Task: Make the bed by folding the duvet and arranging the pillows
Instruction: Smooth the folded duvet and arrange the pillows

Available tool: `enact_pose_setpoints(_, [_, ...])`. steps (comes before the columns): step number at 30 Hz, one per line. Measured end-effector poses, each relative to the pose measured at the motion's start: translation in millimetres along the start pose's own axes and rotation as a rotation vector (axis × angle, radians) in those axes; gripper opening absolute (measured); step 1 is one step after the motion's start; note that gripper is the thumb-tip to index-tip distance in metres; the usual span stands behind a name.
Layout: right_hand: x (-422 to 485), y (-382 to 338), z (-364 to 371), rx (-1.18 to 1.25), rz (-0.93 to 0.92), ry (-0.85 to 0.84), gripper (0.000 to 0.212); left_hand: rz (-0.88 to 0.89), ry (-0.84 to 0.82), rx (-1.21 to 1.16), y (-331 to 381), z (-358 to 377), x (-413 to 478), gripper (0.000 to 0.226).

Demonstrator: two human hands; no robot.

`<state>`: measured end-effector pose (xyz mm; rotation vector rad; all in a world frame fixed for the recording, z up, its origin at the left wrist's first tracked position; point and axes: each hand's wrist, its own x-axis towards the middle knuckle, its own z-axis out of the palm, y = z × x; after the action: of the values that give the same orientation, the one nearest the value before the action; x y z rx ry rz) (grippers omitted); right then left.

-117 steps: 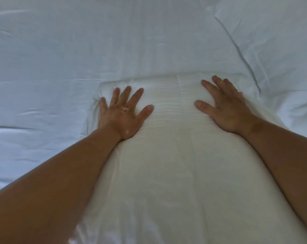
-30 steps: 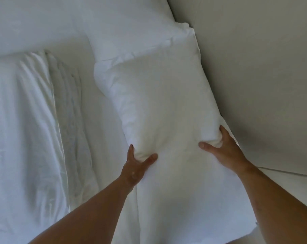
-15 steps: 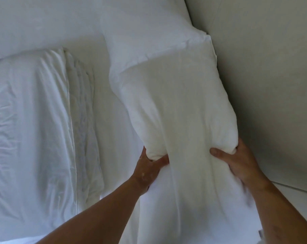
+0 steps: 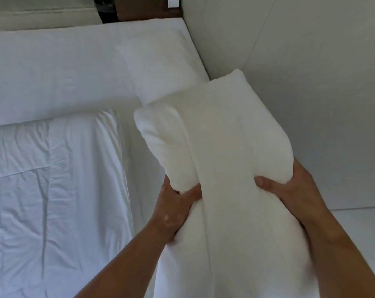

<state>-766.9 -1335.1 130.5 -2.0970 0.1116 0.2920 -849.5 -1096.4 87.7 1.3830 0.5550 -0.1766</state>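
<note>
A white pillow [image 4: 214, 136] stands on end in front of me, lifted off the bed and squeezed at its middle. My left hand [image 4: 173, 209] grips its left side, thumb dug into the fabric. My right hand [image 4: 289, 188] grips the right side, thumb across the front. A second white pillow [image 4: 160, 61] lies flat behind it against the headboard. The folded white duvet [image 4: 53, 179] lies creased on the bed at the left.
A pale padded headboard [image 4: 300, 61] runs along the right. The white sheet [image 4: 53, 67] covers the far part of the mattress. A dark wooden bedside table [image 4: 143, 9] and a black bin [image 4: 105, 9] stand beyond the bed's far edge.
Both hands have raised the pillow and squeezed it tighter at its middle. My view has tilted up, bringing the bed's far edge and bedside table into sight.
</note>
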Motion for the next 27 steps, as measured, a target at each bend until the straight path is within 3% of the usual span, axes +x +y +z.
enact_pose_setpoints(6, [-103,-113,47,0.010,-0.097,0.096,0.063,0.183,0.069,-0.062,68,-105,-87,0.072])
enact_pose_setpoints(11, [-188,-192,164,0.070,-0.162,0.083,0.087,0.291,0.109,-0.028,98,-261,-147,0.075])
enact_pose_setpoints(14, [-226,-229,259,0.127,-0.198,-0.009,0.098,0.311,0.183,0.038,106,-372,-179,0.075])
enact_pose_setpoints(18, [-259,-262,393,0.183,-0.202,-0.165,0.085,0.278,0.337,0.169,101,-516,-215,0.089])
enact_pose_setpoints(22, [-281,-274,517,0.159,-0.187,-0.338,0.086,0.179,0.420,0.288,82,-639,-241,0.079])
enact_pose_setpoints(27, [-298,-287,641,0.122,-0.154,-0.541,0.072,0.093,0.497,0.349,44,-760,-248,0.079])
